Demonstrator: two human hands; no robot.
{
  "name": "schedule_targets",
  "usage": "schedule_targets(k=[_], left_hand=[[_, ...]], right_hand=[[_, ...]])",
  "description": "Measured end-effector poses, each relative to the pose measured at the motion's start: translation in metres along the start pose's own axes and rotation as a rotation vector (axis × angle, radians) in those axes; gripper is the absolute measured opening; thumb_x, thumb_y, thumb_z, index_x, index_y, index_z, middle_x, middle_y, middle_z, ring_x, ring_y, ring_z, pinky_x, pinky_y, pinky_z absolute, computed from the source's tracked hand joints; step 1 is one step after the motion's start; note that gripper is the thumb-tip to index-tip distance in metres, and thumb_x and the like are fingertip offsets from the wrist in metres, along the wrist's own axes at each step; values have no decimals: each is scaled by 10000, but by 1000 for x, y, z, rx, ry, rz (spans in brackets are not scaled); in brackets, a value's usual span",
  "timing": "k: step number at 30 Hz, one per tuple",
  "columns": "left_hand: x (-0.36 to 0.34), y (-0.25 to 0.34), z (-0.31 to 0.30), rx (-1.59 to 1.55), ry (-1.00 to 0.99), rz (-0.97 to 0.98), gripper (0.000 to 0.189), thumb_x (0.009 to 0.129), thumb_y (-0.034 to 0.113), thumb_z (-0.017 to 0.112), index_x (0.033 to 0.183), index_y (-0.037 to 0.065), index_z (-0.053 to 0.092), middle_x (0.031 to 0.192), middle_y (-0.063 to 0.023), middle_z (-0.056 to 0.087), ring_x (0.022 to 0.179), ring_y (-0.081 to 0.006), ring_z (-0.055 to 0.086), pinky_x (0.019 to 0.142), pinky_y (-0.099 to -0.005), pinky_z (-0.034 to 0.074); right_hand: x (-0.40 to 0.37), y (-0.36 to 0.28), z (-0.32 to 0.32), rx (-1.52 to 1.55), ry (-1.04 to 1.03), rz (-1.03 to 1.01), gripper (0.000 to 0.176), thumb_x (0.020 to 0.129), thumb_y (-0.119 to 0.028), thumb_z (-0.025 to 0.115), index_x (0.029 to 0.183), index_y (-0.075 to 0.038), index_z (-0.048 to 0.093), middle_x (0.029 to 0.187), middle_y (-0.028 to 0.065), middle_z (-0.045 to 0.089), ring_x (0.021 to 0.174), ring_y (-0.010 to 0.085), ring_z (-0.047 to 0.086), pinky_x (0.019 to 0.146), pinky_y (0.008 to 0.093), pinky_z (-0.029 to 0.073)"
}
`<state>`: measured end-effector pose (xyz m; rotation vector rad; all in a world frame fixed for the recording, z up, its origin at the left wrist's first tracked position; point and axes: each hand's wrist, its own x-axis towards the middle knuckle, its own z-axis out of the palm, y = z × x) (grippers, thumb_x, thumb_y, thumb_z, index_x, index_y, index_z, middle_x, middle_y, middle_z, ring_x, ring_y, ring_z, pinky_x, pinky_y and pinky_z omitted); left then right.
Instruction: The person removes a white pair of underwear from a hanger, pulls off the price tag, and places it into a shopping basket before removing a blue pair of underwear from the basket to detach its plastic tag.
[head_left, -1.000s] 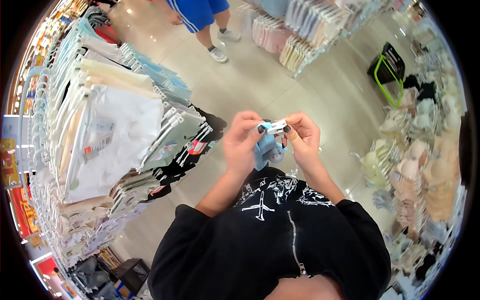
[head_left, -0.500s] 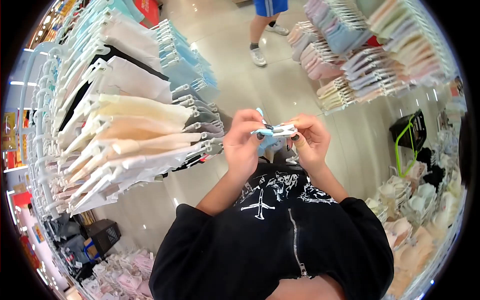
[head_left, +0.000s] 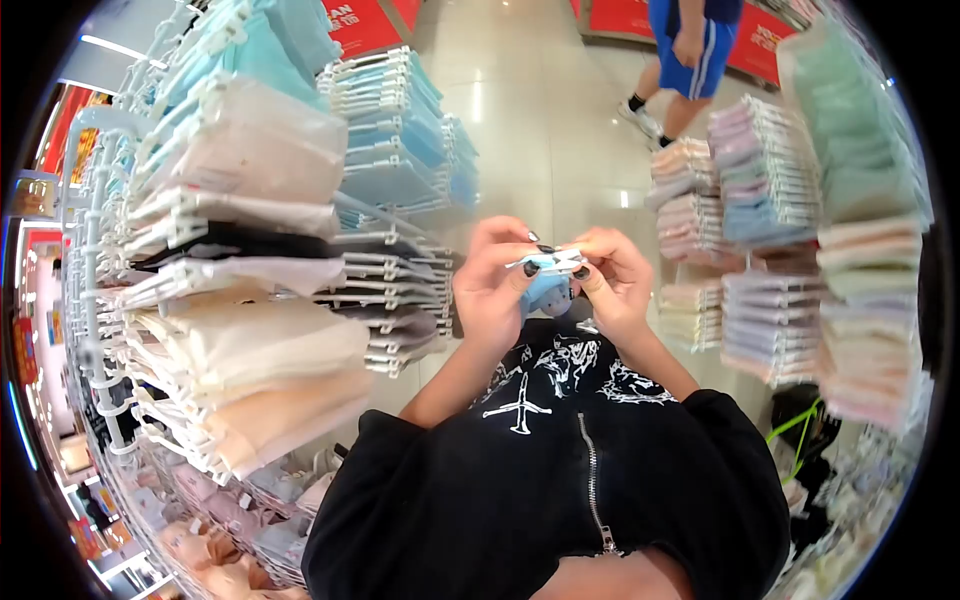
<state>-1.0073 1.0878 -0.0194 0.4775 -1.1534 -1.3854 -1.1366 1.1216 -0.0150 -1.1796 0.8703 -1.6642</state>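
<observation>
In front of my chest, both hands pinch a small white clip hanger (head_left: 566, 262) with light blue fabric (head_left: 545, 292) hanging below it. My left hand (head_left: 492, 275) grips the fabric's top edge and the hanger's left part, thumb and fingers pressed together. On the other side, my right hand (head_left: 615, 278) holds the hanger's right end between thumb and fingers. The two hands are nearly touching. Much of the hanger is hidden behind the fingers.
Racks of hung garments (head_left: 270, 345) stand close on the left, and more hung garments (head_left: 770, 320) are on the right. A person in blue shorts (head_left: 690, 55) is on the tiled floor (head_left: 500, 130) ahead. Red signs (head_left: 365, 25) stand beyond. A green hanger (head_left: 797, 440) is at lower right.
The view has turned, so the racks sit differently in it. The person in blue shorts now appears further right. Both hands still hold the hanger, and more blue fabric shows below it.
</observation>
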Motion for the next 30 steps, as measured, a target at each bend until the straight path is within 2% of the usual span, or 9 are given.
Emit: schedule_targets(k=[1,5,11,16,19,23,26,29,30], left_hand=[[13,-8,10,6,-1,12,100,756,56,580,838,0,591,961,-98,455,865,-172,461,779,-278,374],[61,-33,48,14,44,21,120,766,71,563,850,-9,595,973,-110,468,881,-193,466,793,-307,371],[111,-73,77,372,149,124,175,769,96,553,877,-36,595,921,-118,503,854,-197,482,770,-280,376],[166,-101,77,811,113,345,191,721,-44,544,905,-29,597,799,-83,482,689,-162,478,589,-228,392],[202,-113,74,941,118,349,187,691,-76,516,851,-28,601,804,-101,533,714,-179,496,624,-241,399],[274,-144,55,902,14,417,220,706,-59,513,916,-40,574,804,-119,519,659,-207,515,543,-261,411],[337,-158,40,868,-29,408,241,717,5,546,955,-29,547,815,-129,540,669,-235,541,554,-292,438],[390,-158,18,937,-124,238,248,714,80,594,943,-7,554,826,-132,548,672,-246,544,574,-295,451],[405,-162,10,970,-136,211,283,711,128,619,969,31,554,852,-135,549,702,-254,551,602,-305,461]], right_hand=[[12,-2,-14,14,-4,18,104,793,-47,553,862,29,531,833,88,566,764,121,538,678,228,427],[60,-2,-59,99,-10,24,111,801,-60,554,874,18,522,847,69,551,752,97,532,650,208,424],[118,5,-108,141,1,129,99,811,-83,552,852,2,521,804,30,544,645,42,473,554,170,372],[174,24,-133,164,33,162,94,815,-91,545,839,-4,519,782,24,547,632,47,478,538,169,379],[213,41,-143,172,60,171,89,814,-91,545,836,-9,521,763,22,550,629,54,487,536,175,389],[283,64,-161,167,46,195,92,810,-98,552,828,-12,524,770,31,557,634,57,490,532,181,397],[347,84,-169,159,0,167,106,811,-100,552,856,-8,528,813,53,568,689,71,515,573,189,417],[401,112,-177,56,-120,174,142,812,-99,550,911,-1,525,864,77,575,771,104,542,657,208,435],[417,114,-174,131,-155,222,168,806,-100,560,938,-2,520,877,79,576,816,141,555,747,236,433]])
